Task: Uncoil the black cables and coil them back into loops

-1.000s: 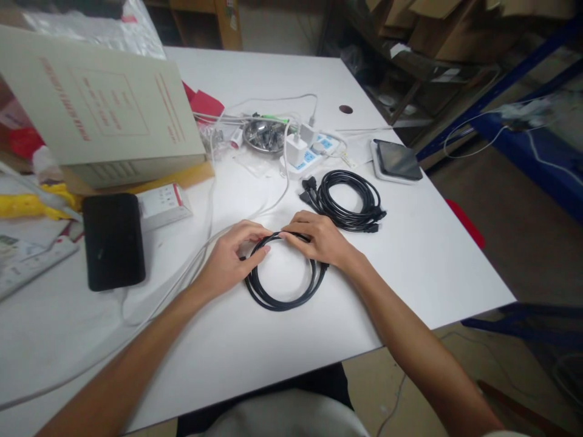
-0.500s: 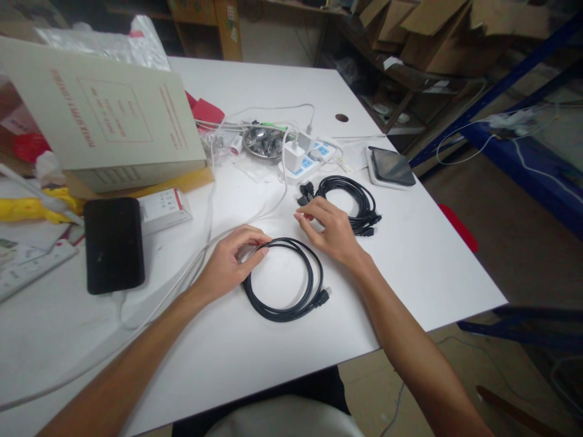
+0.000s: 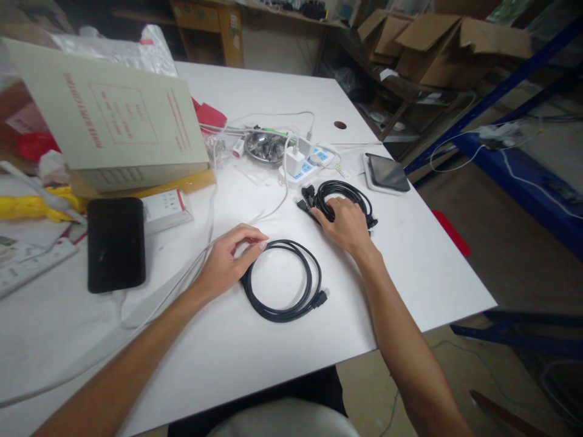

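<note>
A loosely coiled black cable (image 3: pixel 310 276) lies flat on the white table, its plug end at the coil's right side. My left hand (image 3: pixel 228 258) is at the coil's upper left, thumb and forefinger pinched together on the cable. Farther back, a bundle of coiled black cables (image 3: pixel 362 195) with several black connectors rests on the table. Over its near side is my right hand (image 3: pixel 346 224), fingers curled down into the loops and thumb beside the connectors. Those fingertips are partly hidden.
A white power strip (image 3: pixel 300 173) with plugged-in adapters stands behind the bundle, beside a metal bowl (image 3: pixel 264 145) of small parts. At right is a dark-topped scale-like device (image 3: pixel 387 173). A black phone-like device (image 3: pixel 116 246), small box (image 3: pixel 167 209) and large carton (image 3: pixel 127 115) occupy the left.
My right hand has moved forward and right from beside the bundle onto it, its fingers curling into the cables. My left hand stays at the single coil.
</note>
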`<state>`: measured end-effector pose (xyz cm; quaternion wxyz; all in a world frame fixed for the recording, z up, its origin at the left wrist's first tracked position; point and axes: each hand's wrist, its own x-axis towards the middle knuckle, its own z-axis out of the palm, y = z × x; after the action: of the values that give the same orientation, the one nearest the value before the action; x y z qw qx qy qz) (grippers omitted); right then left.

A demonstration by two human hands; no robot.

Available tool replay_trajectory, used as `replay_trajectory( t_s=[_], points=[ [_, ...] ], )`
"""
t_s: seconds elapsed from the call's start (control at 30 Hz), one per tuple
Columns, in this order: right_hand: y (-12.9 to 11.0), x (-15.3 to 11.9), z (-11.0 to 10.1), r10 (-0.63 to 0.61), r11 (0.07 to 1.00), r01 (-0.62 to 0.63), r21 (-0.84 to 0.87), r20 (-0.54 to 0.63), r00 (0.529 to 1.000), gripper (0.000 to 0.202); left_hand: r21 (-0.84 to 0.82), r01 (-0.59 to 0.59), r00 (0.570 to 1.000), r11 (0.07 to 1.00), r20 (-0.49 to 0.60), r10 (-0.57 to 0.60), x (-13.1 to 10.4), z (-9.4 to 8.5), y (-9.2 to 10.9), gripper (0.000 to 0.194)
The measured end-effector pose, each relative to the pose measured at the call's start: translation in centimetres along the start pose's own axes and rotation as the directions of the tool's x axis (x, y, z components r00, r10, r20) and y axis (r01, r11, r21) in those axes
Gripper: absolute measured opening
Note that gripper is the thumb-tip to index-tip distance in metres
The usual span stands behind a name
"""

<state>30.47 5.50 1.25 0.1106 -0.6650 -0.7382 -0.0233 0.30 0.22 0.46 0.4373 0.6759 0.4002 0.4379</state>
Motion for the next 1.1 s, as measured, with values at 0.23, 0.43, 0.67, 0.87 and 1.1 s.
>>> replay_trajectory(
  t_s=[0.23,0.43,0.67,0.87,1.1],
  points=[
    [-0.3,0.0,-0.2,0.072,0.997,-0.072,0.017,0.003,0.997,0.043,0.003,0.003,1.0,1.0,0.007,-0.003,-0.1,0.0,0.1,0.014],
    [0.3,0.1,0.1,0.091,0.989,-0.073,0.125,-0.142,0.986,0.053,0.008,0.006,1.0,1.0,0.005,-0.006,-0.1,0.0,-0.1,0.017],
    [0.2,0.2,-0.3,0.211,0.963,-0.166,0.211,-0.215,0.953,0.054,0.0,-0.001,1.0,1.0,0.006,0.001,0.0,0.1,-0.1,0.017],
    [0.8,0.3,-0.3,0.303,0.935,-0.216,0.281,-0.317,0.899,0.051,-0.009,0.005,1.0,1.0,0.009,-0.005,0.1,0.0,0.1,0.016],
    [1.3,0.2,-1.1,0.41,0.854,-0.144,0.5,-0.478,0.776,0.056,-0.038,0.005,1.0,0.999,0.008,-0.004,0.0,0.0,-0.1,0.018]
  ],
)
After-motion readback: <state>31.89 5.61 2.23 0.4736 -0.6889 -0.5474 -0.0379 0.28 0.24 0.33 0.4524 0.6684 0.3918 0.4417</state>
